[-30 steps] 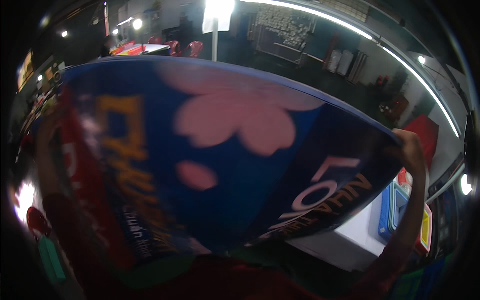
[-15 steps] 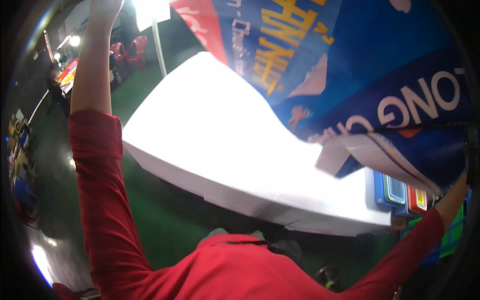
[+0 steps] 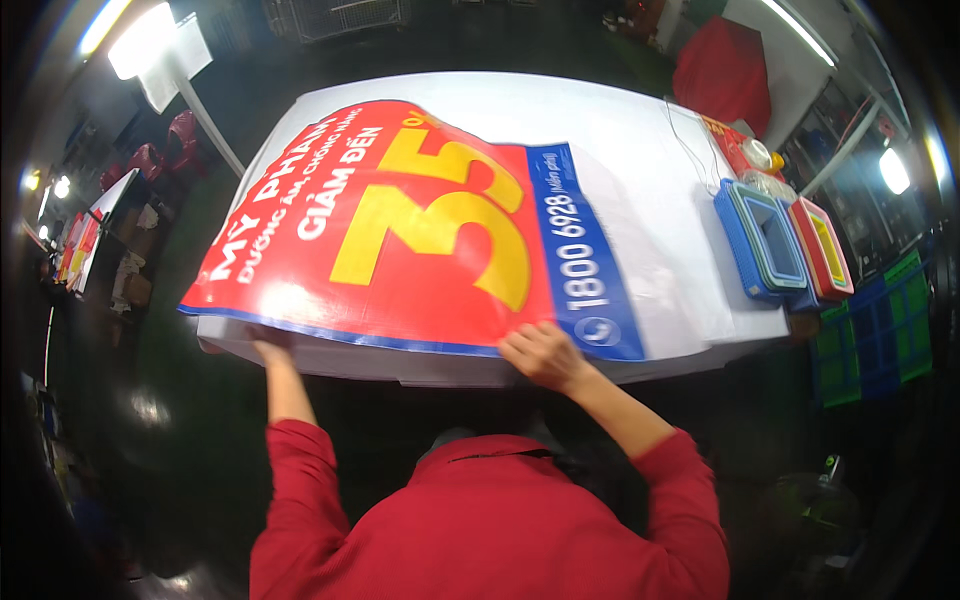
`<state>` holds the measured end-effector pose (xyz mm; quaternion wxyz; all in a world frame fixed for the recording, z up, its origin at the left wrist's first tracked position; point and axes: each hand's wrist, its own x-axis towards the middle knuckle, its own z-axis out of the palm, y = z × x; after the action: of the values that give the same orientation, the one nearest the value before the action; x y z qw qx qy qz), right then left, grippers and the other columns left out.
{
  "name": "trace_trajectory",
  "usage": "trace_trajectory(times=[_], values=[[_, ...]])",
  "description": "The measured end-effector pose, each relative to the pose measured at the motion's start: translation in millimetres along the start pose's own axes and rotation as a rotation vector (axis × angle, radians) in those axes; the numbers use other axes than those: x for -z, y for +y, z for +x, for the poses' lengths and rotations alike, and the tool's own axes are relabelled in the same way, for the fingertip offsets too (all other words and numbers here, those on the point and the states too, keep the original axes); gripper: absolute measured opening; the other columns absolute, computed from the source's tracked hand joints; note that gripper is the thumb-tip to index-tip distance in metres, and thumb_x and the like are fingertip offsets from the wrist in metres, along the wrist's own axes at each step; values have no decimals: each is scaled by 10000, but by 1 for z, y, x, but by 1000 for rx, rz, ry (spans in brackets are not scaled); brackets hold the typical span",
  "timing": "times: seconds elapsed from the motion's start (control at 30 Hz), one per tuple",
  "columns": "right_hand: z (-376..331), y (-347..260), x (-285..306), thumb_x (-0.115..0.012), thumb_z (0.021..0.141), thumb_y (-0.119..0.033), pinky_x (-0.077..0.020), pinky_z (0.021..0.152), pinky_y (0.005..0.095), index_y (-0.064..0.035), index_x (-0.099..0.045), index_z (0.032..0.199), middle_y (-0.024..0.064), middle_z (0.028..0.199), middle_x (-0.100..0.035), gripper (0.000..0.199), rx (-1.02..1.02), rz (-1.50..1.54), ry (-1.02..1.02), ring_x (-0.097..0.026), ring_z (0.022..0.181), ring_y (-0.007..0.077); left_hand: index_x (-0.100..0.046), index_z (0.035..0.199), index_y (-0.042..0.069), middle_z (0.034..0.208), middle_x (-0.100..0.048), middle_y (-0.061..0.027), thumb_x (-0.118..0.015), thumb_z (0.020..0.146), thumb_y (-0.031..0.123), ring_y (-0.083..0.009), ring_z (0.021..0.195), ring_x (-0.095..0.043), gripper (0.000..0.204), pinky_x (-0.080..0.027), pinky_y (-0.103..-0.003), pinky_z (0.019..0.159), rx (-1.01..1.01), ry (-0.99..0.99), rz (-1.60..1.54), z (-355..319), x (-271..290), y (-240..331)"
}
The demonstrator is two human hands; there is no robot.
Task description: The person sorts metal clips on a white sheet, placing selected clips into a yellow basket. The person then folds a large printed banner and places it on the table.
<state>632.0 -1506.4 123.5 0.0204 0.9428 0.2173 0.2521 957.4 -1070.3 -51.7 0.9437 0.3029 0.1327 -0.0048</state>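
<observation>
The poster (image 3: 400,230) lies flat at frame centre on the white table (image 3: 640,130), its near edge overhanging. The left hand (image 3: 268,347) grips the lower-left corner, fingers hidden; the right hand (image 3: 540,352) presses open-palmed near the lower-right. Bare tabletop right, up to the trays (image 3: 775,245).

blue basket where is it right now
In the head view, the blue basket sits at the white table's right end, beside a red basket.
</observation>
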Motion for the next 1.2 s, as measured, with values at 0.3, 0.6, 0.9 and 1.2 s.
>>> trace_trajectory(times=[0.3,0.6,0.9,1.2], values=[[-42,-5,-175,-589,755,-205,-470,798,392,-117,-555,1041,113,1021,-540,301,-548,437,-675,-563,944,289,-123,1390,60,1390,-288,-150,-276,931,465,-304,1247,-349,632,-286,-530,985,478,118,419,-127,11,-106],[-149,134,-185,-678,725,-255,-460,805,400,-125,-518,1087,110,1081,-537,417,-1701,121,-421,-531,1001,304,-405,1259,35,1232,-482,-141,-448,902,262,-257,1032,-542,425,-459,-361,790,443,317,840,-164,-1,-150],[-166,214,-198,-690,672,-231,-488,743,398,-85,-619,890,108,923,-642,271,-1664,490,-664,-610,886,291,-526,1098,58,1018,-569,-64,-461,891,121,-147,861,-578,227,-460,-263,676,205,249,954,-181,-109,-259],[-142,218,-184,-655,683,-153,-496,697,349,-49,-587,997,111,915,-637,337,-1759,665,-387,-623,822,262,-552,1053,66,986,-581,-47,-427,905,97,-124,835,-580,195,-455,-232,658,119,12,1099,-172,-152,-298]])
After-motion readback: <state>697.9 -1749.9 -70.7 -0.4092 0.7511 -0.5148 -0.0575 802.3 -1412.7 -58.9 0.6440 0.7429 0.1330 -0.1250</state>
